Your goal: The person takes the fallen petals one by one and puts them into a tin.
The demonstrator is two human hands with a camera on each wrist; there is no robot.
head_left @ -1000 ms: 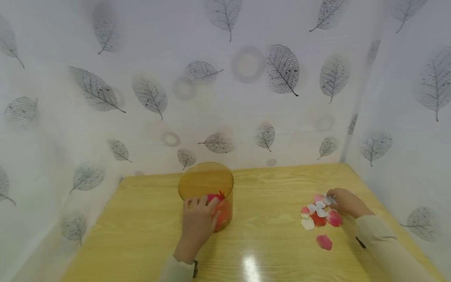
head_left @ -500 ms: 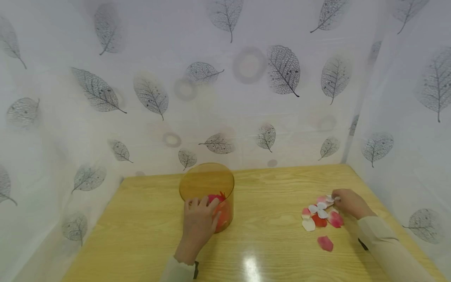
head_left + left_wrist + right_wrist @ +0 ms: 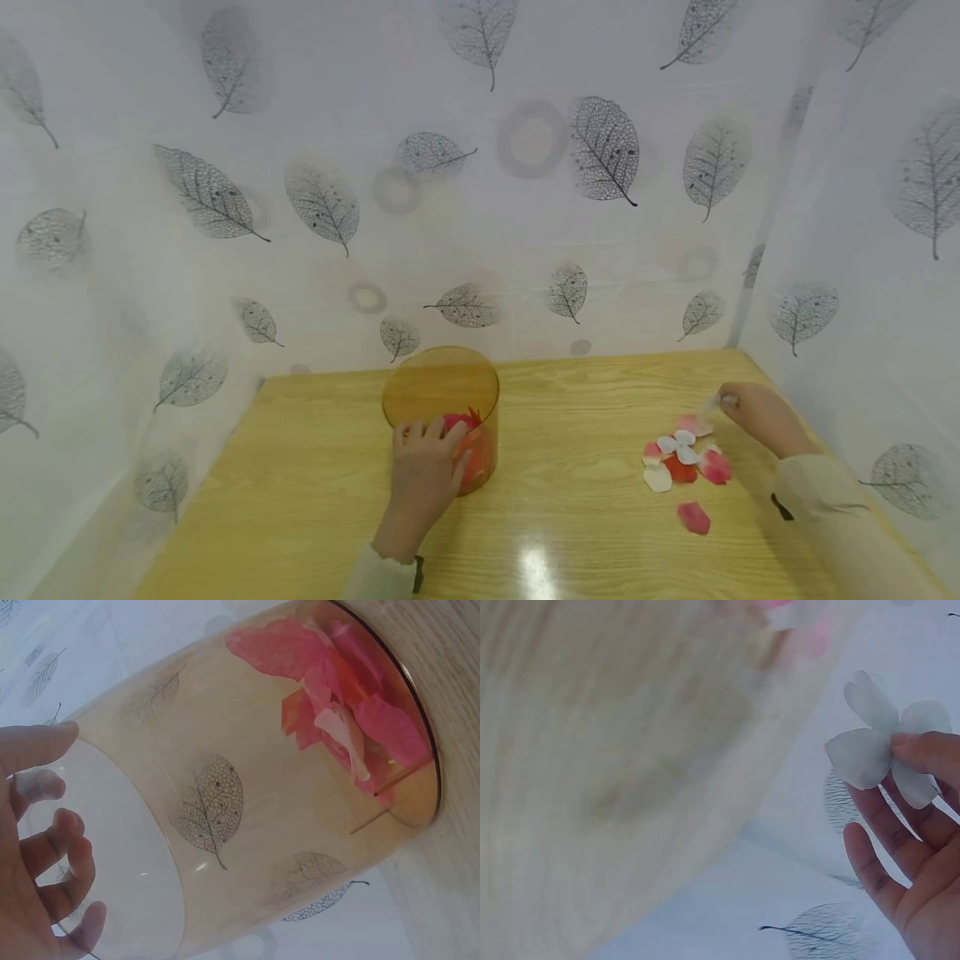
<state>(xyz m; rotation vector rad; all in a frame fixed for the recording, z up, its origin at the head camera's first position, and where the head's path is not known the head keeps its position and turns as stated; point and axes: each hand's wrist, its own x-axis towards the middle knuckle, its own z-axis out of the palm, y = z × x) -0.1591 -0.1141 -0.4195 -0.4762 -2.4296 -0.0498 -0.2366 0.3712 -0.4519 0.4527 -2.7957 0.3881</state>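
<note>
An amber see-through cylindrical vase stands on the table, left of the middle. My left hand grips its near rim, the fingers bent over the edge. Pink and red petals lie at the bottom of the vase in the left wrist view, near two thin sticks. On the right, my right hand holds a white artificial flower above the table, pinched between thumb and fingers. The flower has several rounded petals. Just left of that hand lies a loose pile of red, pink and white petals, with a red petal in it.
The wooden table has leaf-patterned white sheets behind it and at both sides. Nearer the front, a single pink petal lies apart from the pile. Another white flower rests on top of the pile.
My right hand has lifted the white flower off the pile, moving slightly up and to the right. The left hand and the vase have stayed in place.
</note>
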